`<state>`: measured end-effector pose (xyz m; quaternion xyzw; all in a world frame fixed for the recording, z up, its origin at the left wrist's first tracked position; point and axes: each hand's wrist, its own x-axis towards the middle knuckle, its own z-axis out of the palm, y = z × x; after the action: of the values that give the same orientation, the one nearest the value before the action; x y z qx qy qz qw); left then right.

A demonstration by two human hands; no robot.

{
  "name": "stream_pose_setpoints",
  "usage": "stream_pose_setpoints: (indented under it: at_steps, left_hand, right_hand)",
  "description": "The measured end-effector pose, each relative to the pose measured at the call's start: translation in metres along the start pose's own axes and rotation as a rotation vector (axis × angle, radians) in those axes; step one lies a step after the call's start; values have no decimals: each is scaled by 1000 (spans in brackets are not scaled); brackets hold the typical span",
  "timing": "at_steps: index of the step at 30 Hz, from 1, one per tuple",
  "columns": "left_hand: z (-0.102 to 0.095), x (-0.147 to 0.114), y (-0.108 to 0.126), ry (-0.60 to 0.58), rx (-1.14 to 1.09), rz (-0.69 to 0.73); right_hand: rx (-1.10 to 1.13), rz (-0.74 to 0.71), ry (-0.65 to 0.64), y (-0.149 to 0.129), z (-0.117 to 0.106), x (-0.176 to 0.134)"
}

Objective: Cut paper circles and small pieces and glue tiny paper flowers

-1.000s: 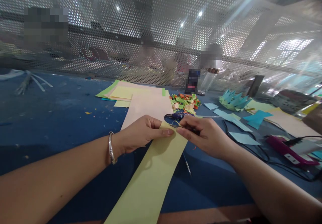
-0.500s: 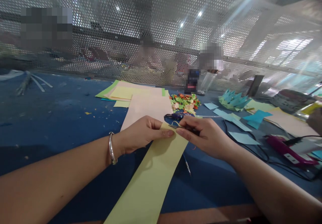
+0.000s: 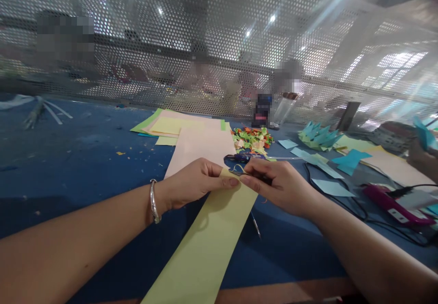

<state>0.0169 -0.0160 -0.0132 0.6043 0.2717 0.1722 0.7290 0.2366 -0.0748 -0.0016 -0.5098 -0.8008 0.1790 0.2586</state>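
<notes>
A long strip of pale yellow paper [image 3: 208, 240] slants up from the bottom edge to my hands. My left hand [image 3: 201, 181] pinches its far end, thumb on top, a silver bangle on the wrist. Closed around small scissors [image 3: 235, 172] is my right hand [image 3: 284, 185]; their handles are mostly hidden in the fingers. The metal blades lie at the paper's far edge, where a thin curl of paper [image 3: 238, 166] rises. Just beyond the hands lies a dark blue tool [image 3: 236, 158], seemingly a glue gun with a clear stick.
Stacked coloured sheets [image 3: 205, 144] lie beyond, beside a heap of paper snippets [image 3: 253, 140]. To the right are blue paper pieces [image 3: 331, 188], a spiky blue paper form [image 3: 318, 135] and a magenta power strip [image 3: 397, 206] with cables. Another person's hand [image 3: 422, 160] is at far right.
My hands and the yellow strip have barely moved. At far right, the other person's hand has come further into view with a blue paper piece.
</notes>
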Motion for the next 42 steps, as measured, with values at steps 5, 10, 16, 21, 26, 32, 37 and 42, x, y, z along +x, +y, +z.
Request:
stream_pose_setpoints:
  at_steps: [5,10,16,21,26,32,37,42]
  left_hand:
    - [-1,0,-1,-4,-12,22]
    - [0,-1,-1,1,-7,14]
    - [2,-3,0,11,-3,22]
    - [0,-2,-2,10,22,18]
    - [-1,-2,-3,8,32,16]
    - [1,-2,-2,17,3,17]
    - [2,-2,-1,32,9,33]
    - [2,-2,-1,13,-1,36]
  right_hand:
    - [3,12,2,0,0,0]
    - [-14,3,6,1,-1,1]
    - [-29,-6,4,1,-1,1]
    - [-11,12,1,1,0,0]
    - [1,24,4,2,1,1]
    - [0,16,-7,1,-1,0]
    - [4,23,-7,1,-1,1]
    - [-14,26,-10,0,-1,1]
